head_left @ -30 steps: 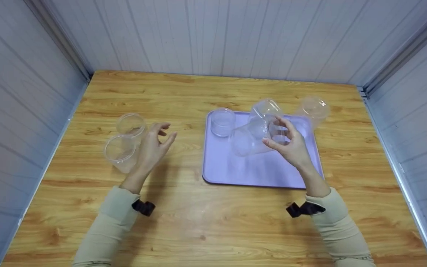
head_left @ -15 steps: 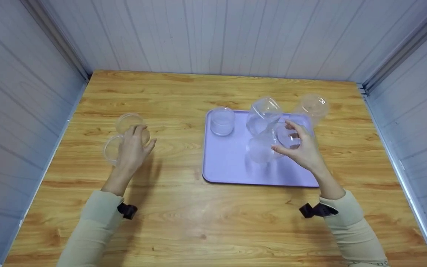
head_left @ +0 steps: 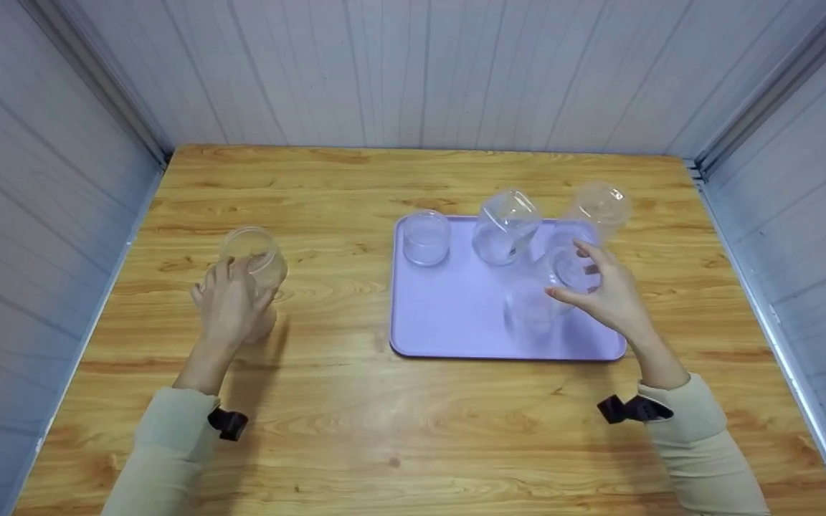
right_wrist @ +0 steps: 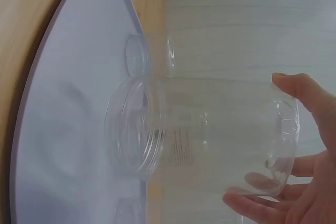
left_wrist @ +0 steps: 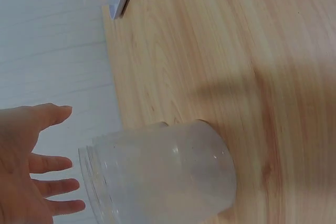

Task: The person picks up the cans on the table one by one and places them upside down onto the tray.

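Note:
My right hand (head_left: 610,294) grips a clear plastic jar (right_wrist: 210,135) around its base. The jar is upside down, its threaded mouth facing the purple tray (head_left: 449,330) from close above. On the left, my left hand (head_left: 226,301) hovers over the nearer of two clear jars standing mouth up. Its fingers (left_wrist: 55,187) are spread and apart from the rim of that jar (left_wrist: 163,177) in the left wrist view. Behind it stands the other jar (head_left: 252,247), partly covered by the fingertips in the head view.
On the tray stand a short clear container (head_left: 426,240) at the back left and a taller clear jar (head_left: 506,229) beside it. Another clear jar (head_left: 601,206) is at the tray's back right corner. Panel walls (head_left: 384,79) enclose the wooden table (head_left: 341,416).
My left hand has moved left and down over the nearer jar. My right hand has carried its jar to the right and nearer, turning it more mouth down over the tray.

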### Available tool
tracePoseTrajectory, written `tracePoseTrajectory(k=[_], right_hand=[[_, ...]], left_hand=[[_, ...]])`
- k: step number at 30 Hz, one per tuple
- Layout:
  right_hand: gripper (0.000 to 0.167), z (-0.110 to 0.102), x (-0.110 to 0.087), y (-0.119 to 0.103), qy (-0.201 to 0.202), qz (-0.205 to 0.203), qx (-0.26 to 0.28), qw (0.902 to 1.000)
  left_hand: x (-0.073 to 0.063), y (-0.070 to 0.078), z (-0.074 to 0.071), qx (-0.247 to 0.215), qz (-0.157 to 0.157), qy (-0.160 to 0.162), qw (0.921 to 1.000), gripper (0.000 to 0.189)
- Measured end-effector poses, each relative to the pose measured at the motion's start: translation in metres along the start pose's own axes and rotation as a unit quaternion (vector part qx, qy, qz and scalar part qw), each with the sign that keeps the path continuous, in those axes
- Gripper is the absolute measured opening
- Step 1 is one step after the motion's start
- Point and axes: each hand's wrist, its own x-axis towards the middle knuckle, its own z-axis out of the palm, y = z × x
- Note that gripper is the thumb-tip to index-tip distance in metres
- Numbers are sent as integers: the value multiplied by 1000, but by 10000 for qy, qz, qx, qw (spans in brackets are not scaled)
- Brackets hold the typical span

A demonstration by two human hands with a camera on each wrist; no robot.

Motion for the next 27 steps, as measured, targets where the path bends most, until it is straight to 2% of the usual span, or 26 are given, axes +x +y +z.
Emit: tracePoseTrajectory(k=[11,20,27], right_hand=[[86,-13,-6,20,-2,239,-202,9995],[84,-22,-10,34,26,361,-378,9986],[86,-25,-12,42,-107,495,-366,9980]], left_hand=[[-5,-13,-6,23,-243,-543,9982,68],[-6,-20,-8,47,-243,-660,9975,78],[-6,-24,-8,87,-315,-693,9971,79]])
